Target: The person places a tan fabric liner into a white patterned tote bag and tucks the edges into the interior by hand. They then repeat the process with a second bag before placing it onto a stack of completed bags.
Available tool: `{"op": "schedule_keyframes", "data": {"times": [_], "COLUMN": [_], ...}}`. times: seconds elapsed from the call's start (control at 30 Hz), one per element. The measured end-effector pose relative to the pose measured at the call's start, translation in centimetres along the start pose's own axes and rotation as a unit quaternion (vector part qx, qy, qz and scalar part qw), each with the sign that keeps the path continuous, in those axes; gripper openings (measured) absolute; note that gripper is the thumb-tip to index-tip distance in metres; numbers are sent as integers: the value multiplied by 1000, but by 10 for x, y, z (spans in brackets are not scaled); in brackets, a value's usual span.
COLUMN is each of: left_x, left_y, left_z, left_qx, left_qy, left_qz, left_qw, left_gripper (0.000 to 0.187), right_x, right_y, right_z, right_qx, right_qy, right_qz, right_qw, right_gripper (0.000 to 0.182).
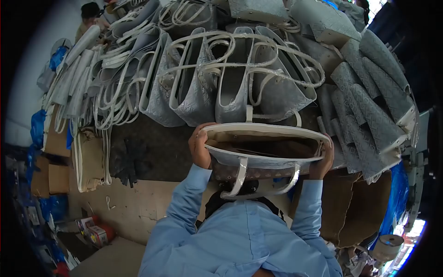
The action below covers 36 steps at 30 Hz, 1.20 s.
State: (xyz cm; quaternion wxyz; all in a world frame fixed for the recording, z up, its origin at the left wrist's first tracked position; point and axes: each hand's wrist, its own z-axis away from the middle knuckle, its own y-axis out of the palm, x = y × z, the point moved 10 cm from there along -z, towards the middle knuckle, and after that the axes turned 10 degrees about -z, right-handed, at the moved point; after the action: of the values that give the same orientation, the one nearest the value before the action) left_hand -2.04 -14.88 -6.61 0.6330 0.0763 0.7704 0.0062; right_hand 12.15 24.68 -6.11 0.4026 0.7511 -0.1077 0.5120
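Note:
A grey tote bag (263, 157) with a pale rim is in front of me, its mouth facing up and its tan lining showing. My left hand (200, 147) grips its left end, fingers wrapped round the rim. At the opposite end, my right hand (325, 159) clasps the bag's other corner. One pale handle (241, 177) hangs toward my body, while the far one points away from me. Just beyond, several similar grey totes (194, 99) stand side by side with their handles looped over them.
A dark table (161, 161) carries the bags. To the left lie stacked flat bags (115, 87) and a dark glove-like item (130, 161). Grey bag pieces (364, 106) are piled on the right, above an open cardboard box (369, 203). Another person (90, 21) is at the far left.

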Motion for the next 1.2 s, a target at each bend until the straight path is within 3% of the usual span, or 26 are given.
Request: {"op": "schedule_keyframes", "data": {"times": [0.07, 0.13, 0.2, 0.23, 0.3, 0.37, 0.43, 0.47, 0.5, 0.53, 0.6, 0.63, 0.7, 0.73, 0.77, 0.8, 0.83, 0.87, 0.9, 0.93, 1.0, 1.07, 1.1, 1.17, 1.2], "left_x": [-8, -13, 18, 15, 16, 15, -21, -58, -81, -87, -74, -78, -62, -75, -85, -90, -91, -77, -62, -51, -44, -47, -48, -50, -54], "left_y": [-8, -4, -5, -4, -1, -4, 0, 20, 41, 33, 43, 41, 46, 56, 70, 82, 89, 98, 104, 105, 102, 102, 103, 113, 119], "left_z": [-5, -7, -11, -9, -9, -9, -15, -14, -2, -8, -9, -10, -16, -18, -12, -6, -10, -9, -7, -11, -10, -5, -2, 5, 9], "left_qx": [-64, -81, -39, -36, -23, -32, 8, 99, 188, 193, 334, 336, 397, 395, 420, 438, 423, 457, 494, 517, 513, 518, 519, 515, 495], "left_qy": [158, 186, -6, -5, -2, 9, 56, 190, 316, 316, 321, 323, 250, 260, 282, 304, 318, 298, 277, 270, 280, 284, 266, 252, 281], "left_qz": [-172, -220, 18, 11, 8, -21, -79, -195, -302, -306, -423, -425, -482, -481, -507, -531, -526, -513, -500, -482, -484, -484, -513, -537, -541], "left_qw": [970, 954, 999, 999, 1000, 999, 995, 957, 880, 877, 779, 776, 740, 739, 698, 658, 665, 663, 656, 654, 651, 645, 630, 619, 619], "left_gripper": [43, 45, 51, 55, 59, 65, 68, 65, 65, 65, 61, 61, 54, 54, 51, 48, 48, 49, 49, 47, 44, 42, 39, 37, 35], "right_x": [-26, -12, -14, -11, 16, 20, 28, 37, 34, 29, 23, 23, 21, 24, 22, 26, 37, 56, 61, 54, 53, 31, 23, -17, -20], "right_y": [-40, -41, -39, -25, 5, 1, -4, -7, -9, -13, -16, -16, -11, -15, -12, -5, 22, 63, 96, 109, 120, 106, 101, 82, 95], "right_z": [-14, -15, -13, -12, -3, -1, 1, -2, -8, -14, -21, -19, -20, -20, -22, -24, -19, -7, 16, 30, 31, 29, 21, 17, 17], "right_qx": [-41, -94, -85, -58, -35, -69, -107, -144, -150, -147, -138, -140, -115, -116, -63, -7, 100, 235, 354, 405, 446, 535, 531, 559, 558], "right_qy": [-22, -2, 51, 54, -45, -76, -108, -153, -151, -142, -128, -129, -91, -101, -99, -100, -83, -189, -283, -246, -219, -37, -45, -46, -49], "right_qz": [4, 127, 51, 19, 7, -5, 190, 198, 193, 171, 125, 121, 166, 163, 226, 290, 371, 470, 549, 567, 588, 560, 566, 662, 664], "right_qw": [999, 987, 994, 997, 998, 995, 970, 957, 958, 964, 974, 974, 975, 975, 967, 952, 919, 830, 702, 674, 638, 632, 629, 497, 495], "right_gripper": [47, 51, 64, 69, 75, 75, 76, 71, 71, 67, 63, 63, 61, 61, 58, 54, 48, 46, 47, 49, 54, 62, 62, 68, 68]}}
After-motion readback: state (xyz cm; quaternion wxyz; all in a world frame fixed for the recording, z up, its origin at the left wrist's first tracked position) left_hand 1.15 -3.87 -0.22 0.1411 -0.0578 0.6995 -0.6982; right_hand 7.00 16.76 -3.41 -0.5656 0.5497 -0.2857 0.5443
